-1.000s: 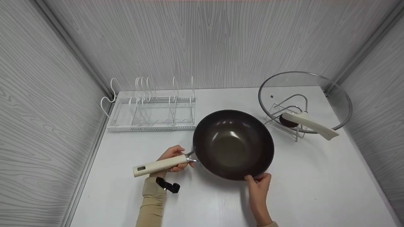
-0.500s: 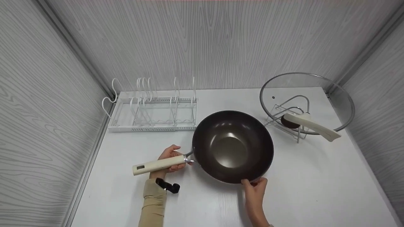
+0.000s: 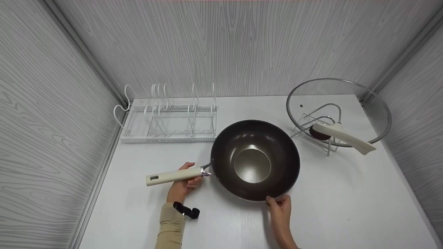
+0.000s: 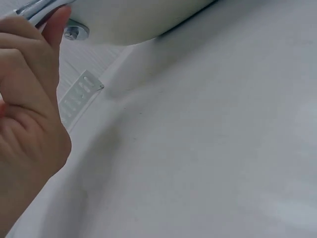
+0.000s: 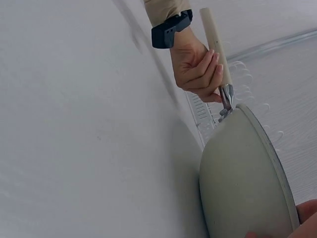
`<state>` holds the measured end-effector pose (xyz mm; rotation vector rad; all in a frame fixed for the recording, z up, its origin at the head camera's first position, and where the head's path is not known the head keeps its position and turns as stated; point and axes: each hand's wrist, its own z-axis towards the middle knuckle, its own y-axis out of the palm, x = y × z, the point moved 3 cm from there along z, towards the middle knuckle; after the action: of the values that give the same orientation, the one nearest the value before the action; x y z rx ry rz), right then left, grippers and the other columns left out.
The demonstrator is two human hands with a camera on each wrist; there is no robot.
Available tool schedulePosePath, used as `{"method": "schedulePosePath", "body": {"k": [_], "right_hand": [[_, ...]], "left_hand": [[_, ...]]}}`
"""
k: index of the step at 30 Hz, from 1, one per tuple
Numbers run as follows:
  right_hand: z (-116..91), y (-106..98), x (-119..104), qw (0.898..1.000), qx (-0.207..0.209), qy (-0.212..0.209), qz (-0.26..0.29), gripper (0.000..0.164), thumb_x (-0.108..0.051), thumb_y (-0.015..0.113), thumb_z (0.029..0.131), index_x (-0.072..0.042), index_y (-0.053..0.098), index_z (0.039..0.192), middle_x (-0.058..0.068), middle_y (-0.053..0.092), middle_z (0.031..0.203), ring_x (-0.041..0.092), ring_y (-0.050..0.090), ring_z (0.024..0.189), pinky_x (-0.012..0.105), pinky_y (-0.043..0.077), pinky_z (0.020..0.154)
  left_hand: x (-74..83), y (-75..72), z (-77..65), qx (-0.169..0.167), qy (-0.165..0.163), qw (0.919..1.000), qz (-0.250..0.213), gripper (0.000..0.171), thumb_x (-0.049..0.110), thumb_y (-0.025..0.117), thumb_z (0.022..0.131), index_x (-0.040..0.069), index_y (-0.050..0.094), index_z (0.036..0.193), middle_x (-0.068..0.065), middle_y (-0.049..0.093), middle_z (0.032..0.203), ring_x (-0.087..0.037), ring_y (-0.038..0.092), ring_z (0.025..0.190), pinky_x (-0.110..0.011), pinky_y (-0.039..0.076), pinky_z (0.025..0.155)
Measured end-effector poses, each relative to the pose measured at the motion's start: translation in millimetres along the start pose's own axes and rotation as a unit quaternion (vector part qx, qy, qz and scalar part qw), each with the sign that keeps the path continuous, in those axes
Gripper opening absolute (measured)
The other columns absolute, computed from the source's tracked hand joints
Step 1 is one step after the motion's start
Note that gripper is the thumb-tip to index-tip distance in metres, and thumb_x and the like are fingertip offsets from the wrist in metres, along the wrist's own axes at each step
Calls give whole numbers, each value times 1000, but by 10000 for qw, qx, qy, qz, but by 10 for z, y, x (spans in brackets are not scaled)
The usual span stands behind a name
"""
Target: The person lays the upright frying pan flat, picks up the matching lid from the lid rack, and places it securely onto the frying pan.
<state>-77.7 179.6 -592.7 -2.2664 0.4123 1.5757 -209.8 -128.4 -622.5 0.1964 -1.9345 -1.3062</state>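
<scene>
Nearest, at five o'clock on its rim, the right hand pinches the dark-lined wok, thumb over the edge, fingers beneath. Toward half past eight, the left hand curls its fingers around the cream handle, close to the metal collar; the wok opens upward between both hands. Beyond, at ten o'clock, sits a white wire rack; at two, a tilted glass lid and its wire stand.

Left hand gripping the metal neck of a pale pan that is cut off above; a slotted white rack sits near the edge of a white table.
</scene>
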Motion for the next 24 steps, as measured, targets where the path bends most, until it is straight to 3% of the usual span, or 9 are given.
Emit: {"method": "schedulePosePath", "body": {"k": [4, 8, 10, 16, 20, 24], "right_hand": [[113, -134, 31, 9996, -193, -66, -181, 17, -10, 56, 97, -4, 46, 84, 8, 59, 87, 16, 58, 80, 25, 51, 73], [221, -272, -11, 9969, -259, -422, -618, 22, -12, 56, 99, -4, 52, 79, 8, 61, 83, 15, 56, 76, 23, 49, 66], [275, -329, -42, 9932, -254, -716, -883, 22, -13, 57, 99, -3, 56, 79, 8, 62, 80, 14, 55, 73, 22, 46, 64], [446, -467, -110, 9802, -261, -1386, -1391, 25, -14, 59, 98, -2, 57, 76, 8, 60, 72, 13, 52, 62, 22, 43, 56], [571, -559, -161, 9724, -144, -1652, -1643, 28, -16, 60, 98, -3, 55, 74, 8, 60, 68, 12, 51, 58, 22, 41, 53], [707, -641, -219, 9626, -54, -1857, -1973, 25, -19, 60, 99, -4, 58, 78, 6, 61, 69, 12, 53, 59, 21, 42, 54]], "left_hand": [[-94, -22, -58, 190, 608, 9963, -583, 47, 23, 31, 104, 6, 64, 76, 0, 57, 58, -1, 41, 42, -13, 30, 37], [-176, -21, -113, 283, 823, 9947, -549, 31, 16, 43, 104, 2, 65, 87, -2, 57, 64, -2, 43, 47, -12, 31, 40], [-213, -24, -126, 437, 785, 9953, -367, 28, 15, 44, 103, 1, 66, 91, -1, 56, 65, -1, 43, 48, -11, 31, 40], [-300, 6, -136, 1004, 459, 9909, 773, 41, 15, 30, 108, 2, 64, 91, 2, 58, 64, 1, 45, 45, -11, 32, 39], [-344, 90, -159, 935, 195, 9872, 1280, 36, 12, 29, 107, 1, 61, 96, 0, 61, 69, -3, 49, 48, -13, 38, 42], [-346, 219, -202, 839, 3, 9825, 1665, 37, 18, 29, 108, 1, 61, 100, -1, 63, 72, -6, 52, 53, -16, 38, 44]]}}
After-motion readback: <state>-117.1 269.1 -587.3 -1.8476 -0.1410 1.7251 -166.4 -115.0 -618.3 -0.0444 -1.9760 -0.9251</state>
